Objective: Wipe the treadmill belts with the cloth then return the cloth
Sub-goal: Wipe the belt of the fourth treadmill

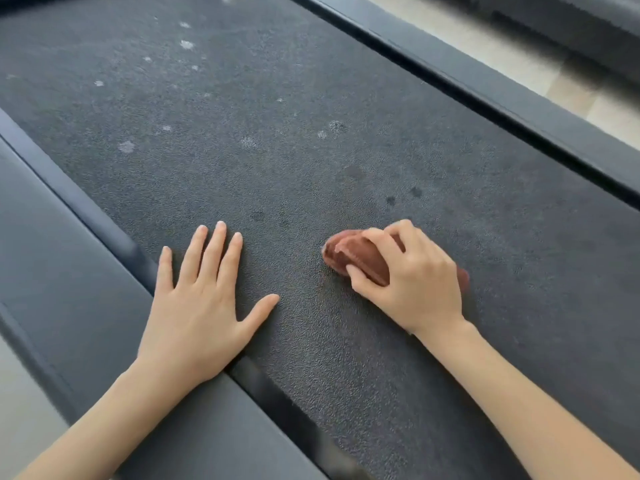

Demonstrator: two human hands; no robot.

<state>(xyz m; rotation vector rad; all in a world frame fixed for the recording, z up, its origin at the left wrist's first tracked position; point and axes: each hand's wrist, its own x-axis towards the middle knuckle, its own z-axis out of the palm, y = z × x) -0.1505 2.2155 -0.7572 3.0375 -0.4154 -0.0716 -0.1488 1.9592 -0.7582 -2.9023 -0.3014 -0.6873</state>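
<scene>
A dark textured treadmill belt (277, 98) fills most of the head view, running from bottom right to top left. Pale dusty spots dot its far half and a few dark damp marks lie just beyond my right hand. My right hand (412, 275) presses a bunched reddish-brown cloth (356, 258) onto the belt; the cloth pokes out to the left of my fingers. My left hand (204, 296) lies flat on the belt with fingers spread, its heel at the belt's left edge, holding nothing.
A smooth dark side rail (69, 271) borders the belt on the left, another rail (519, 109) on the right. Light floor (485, 32) shows beyond the right rail, with another dark machine edge (595, 26) at the top right.
</scene>
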